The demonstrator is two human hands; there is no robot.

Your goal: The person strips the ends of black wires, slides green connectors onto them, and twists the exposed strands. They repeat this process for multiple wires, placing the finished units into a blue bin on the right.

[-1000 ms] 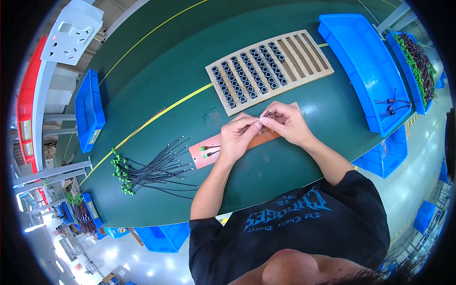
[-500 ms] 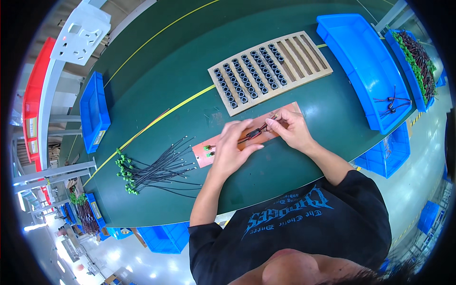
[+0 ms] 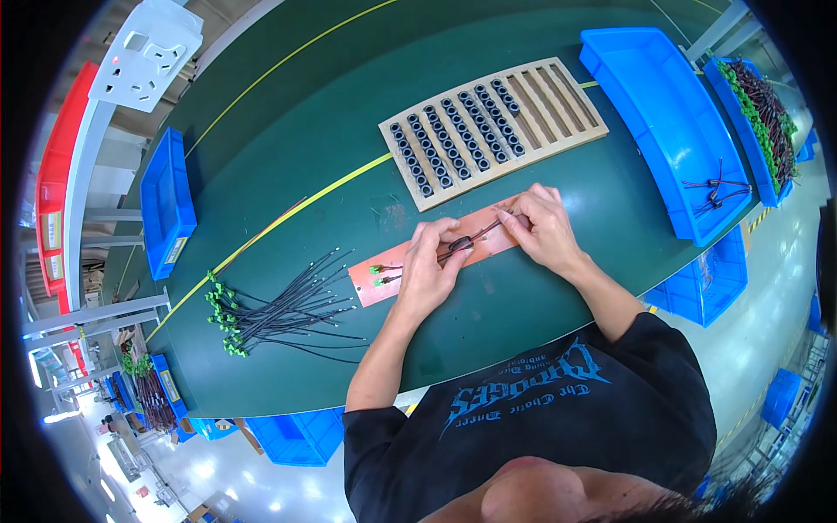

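Note:
A wire harness with a black sleeve-like core (image 3: 461, 243) lies over a flat copper-coloured board (image 3: 370, 295). Green connectors (image 3: 377, 275) end its two leads at the board's left part. With thumb and fingers my left hand (image 3: 425, 272) grips the harness at the core. Farther right along the board, my right hand (image 3: 545, 231) pinches the harness wires near their other end; its fingertips hide that end. To the left, a bundle of black wires (image 3: 283, 314) with green connectors (image 3: 228, 314) is fanned out on the green table.
Beyond the board sits a wooden rack (image 3: 536, 148) with rows of black cylindrical cores (image 3: 453, 139). A large blue tray (image 3: 654, 113) at right holds a few harnesses (image 3: 717, 193); beside it a blue bin (image 3: 758, 122) is full of them. A smaller blue tray (image 3: 168, 205) stands far left.
My left thumb and fingers have closed in on the core. My right hand has shifted slightly, its fingers curling more over the wire ends. The whole view has moved a little.

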